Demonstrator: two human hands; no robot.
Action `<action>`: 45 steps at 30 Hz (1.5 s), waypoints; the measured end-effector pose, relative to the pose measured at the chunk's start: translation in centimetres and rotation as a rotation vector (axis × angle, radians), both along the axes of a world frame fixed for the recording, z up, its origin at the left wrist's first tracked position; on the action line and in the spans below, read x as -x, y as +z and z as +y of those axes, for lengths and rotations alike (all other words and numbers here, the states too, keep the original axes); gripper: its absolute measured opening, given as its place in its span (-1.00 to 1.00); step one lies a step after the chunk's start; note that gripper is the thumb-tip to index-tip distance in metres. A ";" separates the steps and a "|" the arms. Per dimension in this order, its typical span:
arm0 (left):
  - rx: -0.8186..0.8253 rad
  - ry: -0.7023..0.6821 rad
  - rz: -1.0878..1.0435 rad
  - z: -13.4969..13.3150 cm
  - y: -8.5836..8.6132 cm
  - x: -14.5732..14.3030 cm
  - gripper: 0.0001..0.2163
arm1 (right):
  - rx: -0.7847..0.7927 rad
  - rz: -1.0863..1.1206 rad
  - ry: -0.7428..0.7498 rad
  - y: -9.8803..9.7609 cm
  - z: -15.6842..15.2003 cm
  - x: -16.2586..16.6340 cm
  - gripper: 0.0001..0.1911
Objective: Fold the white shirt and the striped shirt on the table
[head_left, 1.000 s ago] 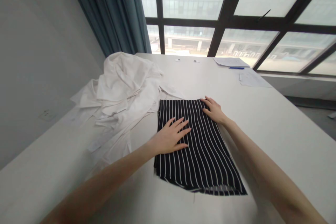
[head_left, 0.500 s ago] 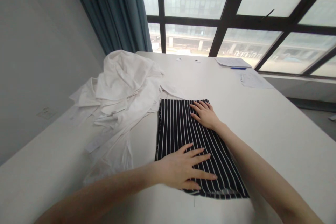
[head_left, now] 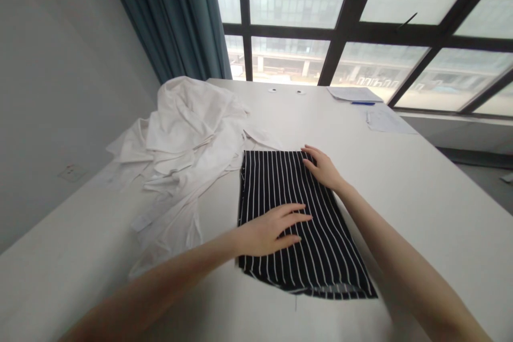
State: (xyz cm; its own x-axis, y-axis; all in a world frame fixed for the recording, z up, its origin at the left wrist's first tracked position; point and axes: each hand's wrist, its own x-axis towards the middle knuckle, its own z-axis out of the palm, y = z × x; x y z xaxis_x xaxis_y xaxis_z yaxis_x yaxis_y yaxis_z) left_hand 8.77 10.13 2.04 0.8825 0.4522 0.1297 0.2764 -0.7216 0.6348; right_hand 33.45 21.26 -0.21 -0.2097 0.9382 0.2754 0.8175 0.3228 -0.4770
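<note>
A black cloth with white stripes (head_left: 276, 181) lies flat in front of me, its lower hem slightly raised and showing a folded layer. My left hand (head_left: 268, 230) is over the cloth's lower left part, palm down, fingers stretched out and holding nothing. At the far right corner of the cloth is my right hand (head_left: 324, 168), its thumb on the stripes and its fingers reaching past the far edge. Those fingers are apart, and no grip on the fabric shows. A loose thread hangs from the lower hem.
Crumpled white fabric (head_left: 188, 123) is heaped on the white table (head_left: 420, 214) to the left. Papers (head_left: 355, 93) and a blue pen (head_left: 363, 103) lie at the far right. A blue curtain (head_left: 172, 16) and a window stand behind.
My left hand has moved up and its fingers have drawn closer together, uncovering the lower left hem. My right hand has shifted slightly right and away, onto the far corner.
</note>
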 end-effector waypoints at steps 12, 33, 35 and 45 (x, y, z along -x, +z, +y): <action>-0.380 0.272 0.340 5.3 -2.9 3.1 -0.35 | 0.204 -0.209 0.279 1.4 -13.1 0.2 -0.46; -0.391 0.434 0.258 3.6 -3.7 5.4 -0.51 | 0.106 0.121 -0.083 0.9 -13.2 -2.8 -0.60; -0.384 0.429 0.253 3.6 -3.8 5.4 -0.51 | 0.125 0.147 -0.176 -0.1 -11.2 -3.8 -0.55; -0.340 0.424 0.212 3.7 -3.8 5.3 -0.50 | 0.165 0.165 -0.228 -1.0 -8.2 -2.1 -0.51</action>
